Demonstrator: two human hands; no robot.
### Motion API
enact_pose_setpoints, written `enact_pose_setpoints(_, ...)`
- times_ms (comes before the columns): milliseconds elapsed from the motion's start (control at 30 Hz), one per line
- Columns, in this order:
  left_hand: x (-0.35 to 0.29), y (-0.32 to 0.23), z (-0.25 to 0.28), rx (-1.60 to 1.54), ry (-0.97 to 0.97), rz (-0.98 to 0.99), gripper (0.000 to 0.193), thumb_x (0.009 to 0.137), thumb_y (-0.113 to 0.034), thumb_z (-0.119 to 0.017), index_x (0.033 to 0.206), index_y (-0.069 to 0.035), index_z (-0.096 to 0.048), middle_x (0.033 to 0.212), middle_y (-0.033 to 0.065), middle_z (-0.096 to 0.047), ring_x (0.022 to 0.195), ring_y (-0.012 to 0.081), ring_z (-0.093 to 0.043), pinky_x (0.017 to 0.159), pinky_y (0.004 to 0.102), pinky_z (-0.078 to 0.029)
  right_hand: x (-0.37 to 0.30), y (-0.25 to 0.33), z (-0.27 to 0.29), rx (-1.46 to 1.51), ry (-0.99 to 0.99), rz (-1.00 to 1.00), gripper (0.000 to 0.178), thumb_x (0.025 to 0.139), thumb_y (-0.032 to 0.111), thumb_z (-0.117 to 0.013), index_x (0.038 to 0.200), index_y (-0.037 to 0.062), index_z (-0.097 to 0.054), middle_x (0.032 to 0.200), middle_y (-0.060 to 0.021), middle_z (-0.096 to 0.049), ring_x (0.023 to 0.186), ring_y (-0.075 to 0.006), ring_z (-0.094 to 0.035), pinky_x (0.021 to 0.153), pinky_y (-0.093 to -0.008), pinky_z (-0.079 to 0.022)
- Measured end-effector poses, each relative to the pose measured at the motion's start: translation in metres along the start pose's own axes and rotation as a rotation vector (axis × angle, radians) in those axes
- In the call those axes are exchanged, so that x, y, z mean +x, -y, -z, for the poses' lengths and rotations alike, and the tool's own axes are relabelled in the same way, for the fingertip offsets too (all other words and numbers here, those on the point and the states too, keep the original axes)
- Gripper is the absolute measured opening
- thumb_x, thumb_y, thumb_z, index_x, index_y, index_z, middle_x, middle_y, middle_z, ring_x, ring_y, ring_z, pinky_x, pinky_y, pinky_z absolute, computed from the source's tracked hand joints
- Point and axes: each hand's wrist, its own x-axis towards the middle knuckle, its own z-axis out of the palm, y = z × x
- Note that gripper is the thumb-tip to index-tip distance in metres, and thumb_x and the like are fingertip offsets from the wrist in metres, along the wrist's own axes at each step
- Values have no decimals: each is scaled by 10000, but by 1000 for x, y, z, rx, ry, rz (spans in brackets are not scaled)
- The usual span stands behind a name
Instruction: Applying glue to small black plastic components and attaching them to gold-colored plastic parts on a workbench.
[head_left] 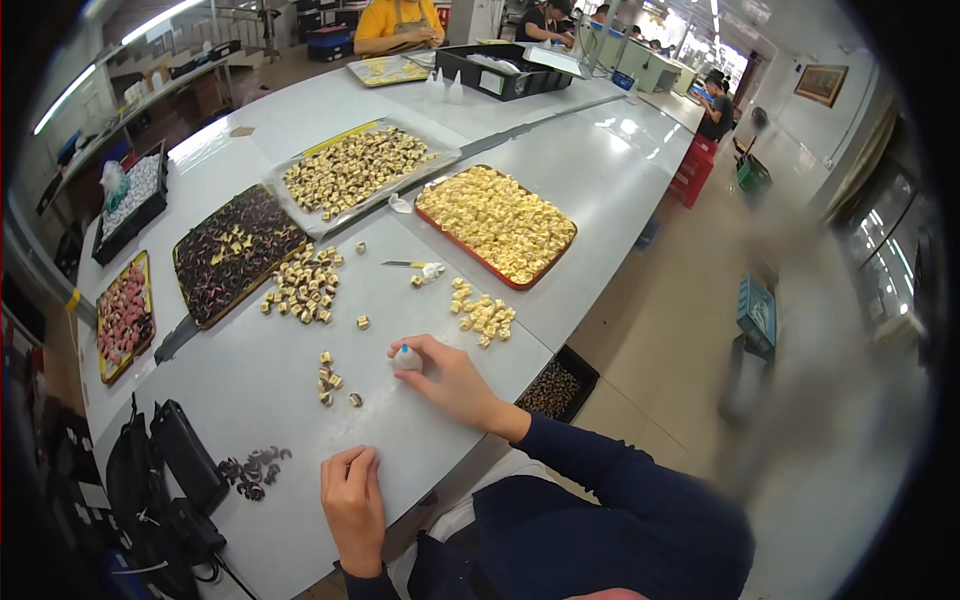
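Observation:
My right hand (452, 385) grips a small white squeeze bottle (406, 361) with a blue tip, low over the table. Near the table's front edge, my left hand (353, 500) is closed, fingers bent together; whatever they may hold is hidden. Between the hands and the trays lie a few loose cream-and-brown cube pieces (328, 382), with a larger heap of such cubes (304, 285) behind. A pile of pale yellow pieces (484, 315) lies beyond my right hand. Dark curved pieces (255, 472) are scattered left of my left hand.
Trays hold yellow pieces (497, 222), two-tone cubes (352, 168), dark pieces (236, 250) and pink pieces (126, 318). A knife (404, 264) lies mid-table. Black bags (188, 455) sit at the left edge. A black bin (557, 388) stands below the right edge. A person in yellow (398, 25) works opposite.

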Motion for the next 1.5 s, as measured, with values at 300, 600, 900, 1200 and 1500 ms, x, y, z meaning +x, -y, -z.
enact_pose_setpoints(300, 1, -1, -2, -14, 50, -46, 173, 803, 92, -615, 947, 14, -669, 993, 129, -664, 961, 313, -621, 829, 383, -506, 0, -16, -5, 49, -35, 138, 314, 884, 87, -691, 1166, 21, -568, 937, -131, -653, 754, -215, -606, 701, -318, -493)
enact_pose_setpoints(600, 2, -3, -4, 22, -28, 71, 137, 807, 25, -674, 943, 5, -676, 972, 109, -653, 927, 294, -596, 814, 377, -481, -4, 1, 5, 131, -26, -28, 373, 974, 105, -599, 1324, 23, -501, 1032, -100, -668, 937, -142, -656, 837, -279, -519)
enact_pose_setpoints(900, -7, -3, -3, 51, -39, 85, 240, 793, 30, -696, 1029, -14, -687, 952, 107, -683, 886, 284, -602, 810, 375, -485, -14, -1, 9, 655, 54, -227, 250, 947, 77, -633, 1137, 69, -472, 1159, -119, -664, 852, -109, -630, 728, -250, -524)
enact_pose_setpoints(1200, 6, 5, -6, -53, -104, 208, 601, 735, 54, -777, 1290, -44, -569, 971, 100, -713, 905, 250, -651, 804, 336, -515, -24, 8, 26, 362, -22, -215, 250, 889, 85, -709, 1085, 22, -567, 1168, -151, -668, 910, -105, -608, 744, -224, -499)
enact_pose_setpoints(1500, -2, 16, -6, -112, -99, 184, 624, 688, 76, -814, 1256, -14, -574, 949, 95, -741, 873, 223, -642, 798, 310, -516, -34, 22, -2, 407, 97, -319, 315, 890, 98, -701, 1121, 18, -502, 1037, -210, -689, 620, -60, -490, 545, -202, -409)
